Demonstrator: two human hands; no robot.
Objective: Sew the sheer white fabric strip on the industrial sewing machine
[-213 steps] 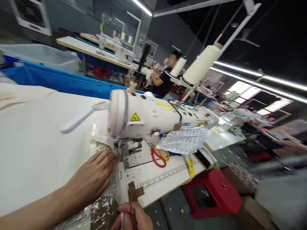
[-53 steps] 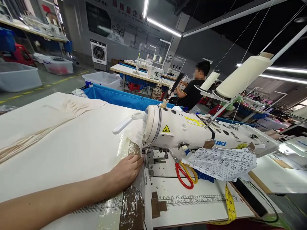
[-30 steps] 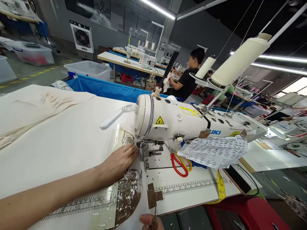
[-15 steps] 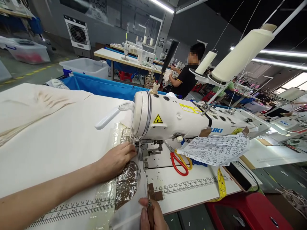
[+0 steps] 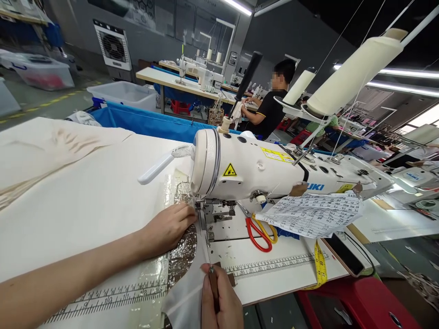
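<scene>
Left hand (image 5: 169, 227) pressing down, any pinch hidden, right hand's (image 5: 225, 299) fingers closed round the awl (image 5: 213, 284), and a slip could snag the cloth (image 5: 187, 294) beside them!

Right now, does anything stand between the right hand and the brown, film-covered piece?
Yes: white cloth lies between the right hand, which holds a pointed tool, and the brown, film-covered piece. I see nothing else there.
</scene>
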